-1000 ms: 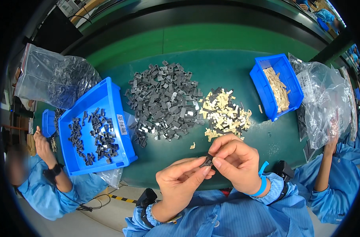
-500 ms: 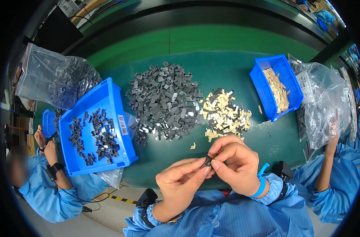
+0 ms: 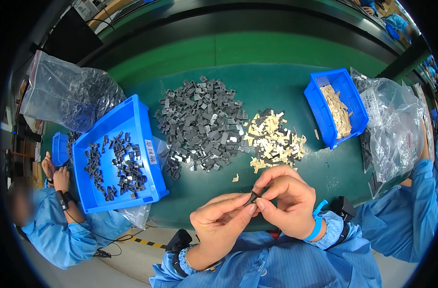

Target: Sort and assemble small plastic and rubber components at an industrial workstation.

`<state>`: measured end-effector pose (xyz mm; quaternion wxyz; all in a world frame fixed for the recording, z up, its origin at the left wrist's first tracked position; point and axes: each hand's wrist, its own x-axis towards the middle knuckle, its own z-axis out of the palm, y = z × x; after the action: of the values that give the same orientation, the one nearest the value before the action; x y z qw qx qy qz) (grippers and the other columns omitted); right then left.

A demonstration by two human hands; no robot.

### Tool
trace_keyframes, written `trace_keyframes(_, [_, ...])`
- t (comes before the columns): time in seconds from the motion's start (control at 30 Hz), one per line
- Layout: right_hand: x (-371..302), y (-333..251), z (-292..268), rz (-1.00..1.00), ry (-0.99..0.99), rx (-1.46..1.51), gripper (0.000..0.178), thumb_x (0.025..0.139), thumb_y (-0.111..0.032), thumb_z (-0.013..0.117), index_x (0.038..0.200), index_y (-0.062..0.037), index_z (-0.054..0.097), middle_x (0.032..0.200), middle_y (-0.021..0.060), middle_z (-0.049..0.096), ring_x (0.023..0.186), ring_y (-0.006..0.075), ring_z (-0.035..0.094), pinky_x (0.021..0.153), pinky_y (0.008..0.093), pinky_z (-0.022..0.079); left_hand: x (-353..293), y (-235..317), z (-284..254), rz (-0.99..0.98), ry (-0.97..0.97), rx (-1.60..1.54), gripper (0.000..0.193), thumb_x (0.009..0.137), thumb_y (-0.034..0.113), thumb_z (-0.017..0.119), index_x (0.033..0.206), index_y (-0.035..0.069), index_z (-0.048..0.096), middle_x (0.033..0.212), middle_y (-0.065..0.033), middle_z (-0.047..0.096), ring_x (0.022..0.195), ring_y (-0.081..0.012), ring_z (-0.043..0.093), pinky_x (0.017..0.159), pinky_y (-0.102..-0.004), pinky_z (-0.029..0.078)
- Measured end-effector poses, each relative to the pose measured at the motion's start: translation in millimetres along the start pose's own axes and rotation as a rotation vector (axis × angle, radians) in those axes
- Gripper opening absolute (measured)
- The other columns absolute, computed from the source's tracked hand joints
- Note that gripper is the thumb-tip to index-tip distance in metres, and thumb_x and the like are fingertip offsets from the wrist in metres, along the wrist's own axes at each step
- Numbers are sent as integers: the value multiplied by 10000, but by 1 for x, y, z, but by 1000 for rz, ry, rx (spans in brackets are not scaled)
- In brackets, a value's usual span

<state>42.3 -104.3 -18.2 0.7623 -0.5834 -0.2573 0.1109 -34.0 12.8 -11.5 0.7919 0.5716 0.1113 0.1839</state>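
Note:
A small black plastic piece [image 3: 252, 197] is pinched between both hands, close to the table's front edge. My left hand [image 3: 219, 218] grips its left side with thumb and forefinger. From the right, my right hand [image 3: 291, 201] closes its fingertips on the same piece, partly covering it. Beyond the hands lies a heap of small black plastic parts [image 3: 202, 122]. To the right of that heap is a smaller pile of cream and black strips [image 3: 274, 139]. One loose cream strip [image 3: 235, 178] rests just beyond my left hand.
At left, a large blue tray [image 3: 149, 158] holds black parts; a clear bag of parts [image 3: 72, 93] lies behind it. A smaller blue bin [image 3: 320, 105] with cream strips stands at right beside a clear plastic bag [image 3: 392, 125]. Co-workers [image 3: 60, 225] sit on both sides.
My hands keep their place, with the black piece tilted slightly differently between the fingertips. On the right, the co-worker's arm has moved behind the clear bag.

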Motion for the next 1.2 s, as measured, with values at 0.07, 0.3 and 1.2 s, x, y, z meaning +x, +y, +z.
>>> trace_keyframes(0.07, [0,0,1,53,21,95,105,704,70,640,761,8,576,956,117,526,862,155,539,711,259,469,0,-1,0,5,0,-17,225,725,-116,619,943,-58,615,913,-206,610,733,-225,630,641,-308,551])
trace_keyframes(0.3, [1,1,0,46,10,96,106,704,69,643,761,10,576,957,117,521,867,161,537,723,268,465,1,-1,1,11,-5,-18,224,726,-116,619,943,-59,615,914,-206,613,729,-222,630,640,-308,551])
trace_keyframes(1.2, [-1,2,3,196,55,247,118,700,86,628,749,-5,571,936,116,530,866,170,531,741,290,454,0,-4,-1,11,-16,-86,220,746,-124,600,961,-77,608,936,-192,613,781,-188,626,686,-266,535])
